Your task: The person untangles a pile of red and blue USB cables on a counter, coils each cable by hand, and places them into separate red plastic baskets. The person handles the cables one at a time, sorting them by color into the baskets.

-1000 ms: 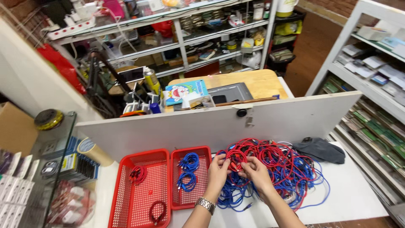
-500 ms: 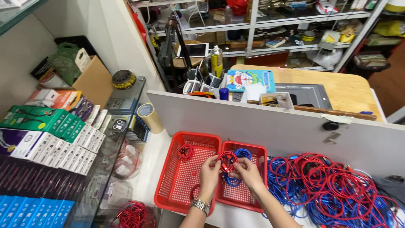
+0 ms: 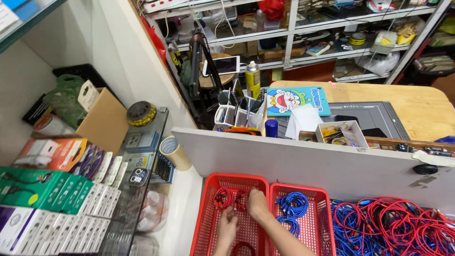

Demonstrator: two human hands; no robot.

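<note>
Both hands now in left red basket (image 3: 208, 223), right hand (image 3: 258, 204) on red cables (image 3: 225, 196), left hand (image 3: 227, 230) grip unclear

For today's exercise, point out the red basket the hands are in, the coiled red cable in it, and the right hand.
left red basket (image 3: 214, 182): head view, bare upper-left rim.
coiled red cable (image 3: 223, 198): head view, middle of the coil.
right hand (image 3: 258, 205): head view, back of the hand.

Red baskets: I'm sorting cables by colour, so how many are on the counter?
2. The left red basket holds coiled red cables, with both hands in it; the right red basket beside it holds blue cables. Others may lie outside the frame.
</note>
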